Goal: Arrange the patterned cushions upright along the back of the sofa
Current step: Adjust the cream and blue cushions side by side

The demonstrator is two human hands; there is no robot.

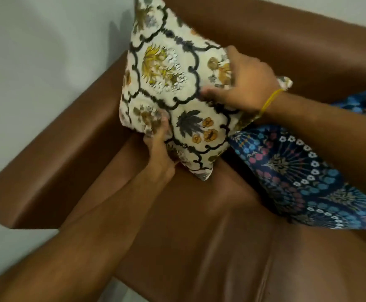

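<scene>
Nearest, at the lower left: a bare left forearm reaching up from the near edge. Left hand (159, 149) closed on the lower left part of a cream square cushion with dark scalloped outlines and yellow, grey and orange flowers (173, 83), fingers pinching the fabric near its lower edge. Right hand (245, 81) clamped on the same cushion's right side, thumb pressed on the front face, fingers wrapped over the edge; thin yellow thread bracelet (270, 101) around that wrist.

Held tilted on one corner in the far left corner of the brown leather sofa (199, 225), between the left armrest (53, 153) and the backrest (286, 40); lowest corner touching or just above the seat, cannot tell which. Top corner cut off by the upper edge of the frame.

Just right of it, a dark blue cushion printed with blue, pink and white flowers and fan shapes (308, 175), lying slanted against the backrest, its left corner tucked under the cream cushion's right edge, its right part cut off by the frame.

Counted: two patterned cushions, two hands, one bracelet, one sofa. No brand, label or readable writing on any of them.

Behind and to the left, a plain pale wall (36, 51).
</scene>
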